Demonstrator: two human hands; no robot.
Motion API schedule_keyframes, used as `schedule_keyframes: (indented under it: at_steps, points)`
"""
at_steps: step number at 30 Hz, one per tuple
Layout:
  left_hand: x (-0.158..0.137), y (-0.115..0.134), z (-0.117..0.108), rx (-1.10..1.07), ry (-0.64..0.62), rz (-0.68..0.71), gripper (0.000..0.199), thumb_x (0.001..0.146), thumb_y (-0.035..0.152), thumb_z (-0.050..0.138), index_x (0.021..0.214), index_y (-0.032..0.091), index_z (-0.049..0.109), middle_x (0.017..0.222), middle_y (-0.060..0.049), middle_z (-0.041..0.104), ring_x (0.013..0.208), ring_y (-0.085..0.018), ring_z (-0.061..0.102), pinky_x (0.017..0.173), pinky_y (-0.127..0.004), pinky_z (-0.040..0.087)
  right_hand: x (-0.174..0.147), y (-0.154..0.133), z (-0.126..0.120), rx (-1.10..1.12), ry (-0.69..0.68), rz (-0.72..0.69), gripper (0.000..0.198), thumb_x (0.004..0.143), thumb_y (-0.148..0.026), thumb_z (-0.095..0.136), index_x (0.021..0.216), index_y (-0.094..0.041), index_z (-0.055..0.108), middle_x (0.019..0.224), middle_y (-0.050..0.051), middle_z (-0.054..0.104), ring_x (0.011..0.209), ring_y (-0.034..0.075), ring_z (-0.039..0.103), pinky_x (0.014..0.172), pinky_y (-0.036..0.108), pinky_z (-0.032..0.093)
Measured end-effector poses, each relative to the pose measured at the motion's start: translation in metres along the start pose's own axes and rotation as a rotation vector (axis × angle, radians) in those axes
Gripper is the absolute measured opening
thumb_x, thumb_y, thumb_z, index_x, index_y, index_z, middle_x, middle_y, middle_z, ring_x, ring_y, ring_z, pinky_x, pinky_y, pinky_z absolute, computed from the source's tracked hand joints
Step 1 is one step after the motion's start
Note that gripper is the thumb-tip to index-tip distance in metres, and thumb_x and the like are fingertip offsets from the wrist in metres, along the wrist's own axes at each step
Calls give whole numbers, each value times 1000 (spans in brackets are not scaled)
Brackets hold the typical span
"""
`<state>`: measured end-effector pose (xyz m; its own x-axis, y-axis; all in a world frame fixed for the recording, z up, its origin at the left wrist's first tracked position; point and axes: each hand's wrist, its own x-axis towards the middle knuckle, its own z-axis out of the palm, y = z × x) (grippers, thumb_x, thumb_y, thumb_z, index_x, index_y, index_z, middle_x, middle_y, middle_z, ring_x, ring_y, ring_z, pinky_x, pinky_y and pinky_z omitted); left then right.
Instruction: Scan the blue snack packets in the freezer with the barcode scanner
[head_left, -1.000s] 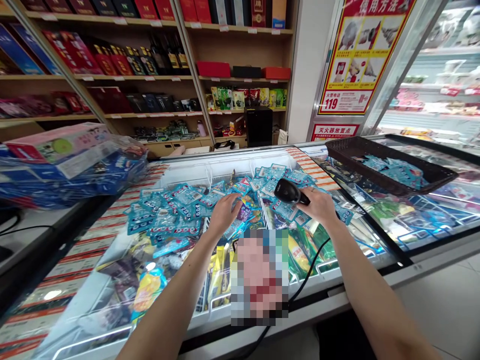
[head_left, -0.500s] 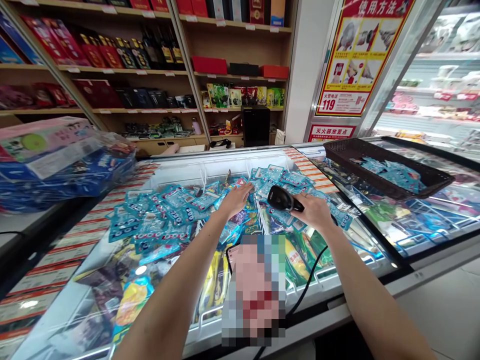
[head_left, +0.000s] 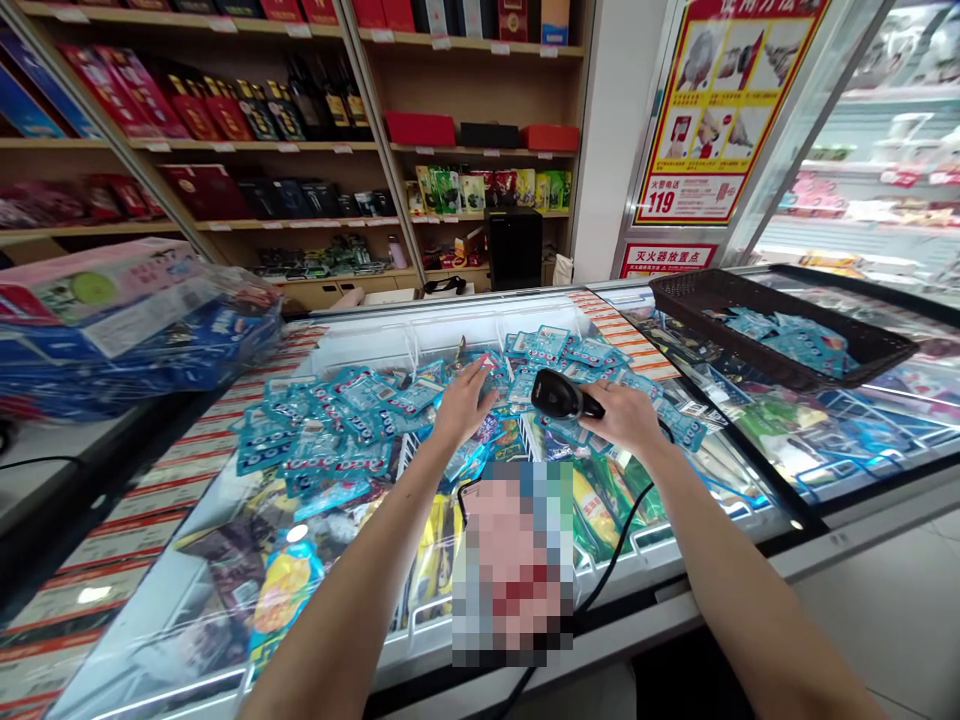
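Nearest the person, a thing like a phone [head_left: 512, 560], its front too blurred to read, lay between the two arms on top of the glass freezer [head_left: 840, 545]. A black wire [head_left: 621, 540] ran past it. The right hand [head_left: 626, 415] was wrapped around the handle of a black barcode scanner [head_left: 553, 394], held up over the blue packets [head_left: 315, 440]. The left hand [head_left: 463, 405] was partly spread, thumb apart, just over the same pile; I couldn't tell if it touched one. The packets lay in a wide, messy heap on the glass, and some more sat in the brown basket [head_left: 877, 345], farther off on the right. To me the work looked part way along, with lots lying out, but I couldn't tell which ones were done. I counted one phone, one scanner and one basket; the packets overlapped too much to count. Past the freezer, three flat boxes [head_left: 489, 135] sat in a row on the wall shelves [head_left: 480, 85].
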<state>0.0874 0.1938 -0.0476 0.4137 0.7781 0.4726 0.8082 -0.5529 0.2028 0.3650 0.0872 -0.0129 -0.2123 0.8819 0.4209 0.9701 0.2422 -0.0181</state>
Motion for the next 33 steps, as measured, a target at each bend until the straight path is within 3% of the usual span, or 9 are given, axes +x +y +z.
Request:
schedule_keyframes:
  at_steps: [3, 8, 11, 13, 17, 21, 26, 33]
  points:
    - [3, -4, 1, 8, -137, -49, 54, 90, 46, 38, 136, 19, 40, 135, -11, 49, 127, -26, 42, 104, -41, 35, 0, 0, 1, -12, -28, 4, 36, 81, -39, 57, 115, -28, 58, 101, 2, 67, 88, 20, 62, 68, 26, 39]
    - [0, -6, -11, 79, -171, -61, 66, 81, 50, 51, 137, 15, 39, 134, -15, 48, 125, -29, 43, 104, -43, 34, -1, -2, 0, -12, -25, -11, 34, 81, -40, 57, 112, -27, 59, 98, 2, 67, 87, 19, 62, 67, 25, 39]
    - [-11, -1, -19, 75, -206, -102, 64, 82, 52, 49, 136, 19, 40, 132, -13, 50, 126, -30, 41, 104, -45, 33, -2, -5, -1, -2, -32, -41, 33, 81, -41, 57, 111, -27, 59, 96, 2, 67, 87, 19, 62, 67, 25, 39]
    - [-20, 3, -21, 43, -152, -148, 62, 81, 56, 49, 131, 20, 46, 125, -13, 54, 122, -30, 43, 102, -46, 34, -2, -8, -2, 1, -34, -62, 34, 81, -42, 58, 112, -27, 60, 95, 2, 67, 86, 18, 62, 66, 25, 39]
    - [-32, 5, -23, -107, 103, -284, 71, 72, 59, 60, 129, 18, 46, 115, -14, 52, 113, -28, 48, 99, -43, 39, -3, -10, -1, 5, -21, -78, 35, 81, -43, 58, 112, -27, 61, 95, 3, 67, 85, 18, 62, 66, 25, 39]
    - [-35, -2, -22, -318, 257, -430, 56, 75, 56, 57, 116, 19, 49, 106, -10, 56, 104, -24, 54, 91, -41, 44, -4, -9, 1, 21, 6, -84, 36, 80, -41, 59, 113, -27, 61, 98, 3, 67, 87, 18, 62, 67, 25, 40]
    - [-35, -6, -20, -561, 266, -458, 43, 85, 54, 43, 111, 19, 43, 92, -5, 58, 72, -13, 55, 66, -30, 49, -5, -11, 5, 44, 34, -124, 36, 81, -40, 57, 114, -26, 60, 98, 3, 67, 86, 18, 62, 68, 25, 39]
    - [-34, -4, -24, -474, 249, -425, 37, 85, 51, 45, 103, 18, 47, 85, -3, 57, 65, -13, 51, 63, -29, 45, -5, -16, 5, 57, 79, -146, 34, 83, -41, 55, 113, -24, 61, 94, 4, 67, 83, 18, 61, 68, 25, 38]
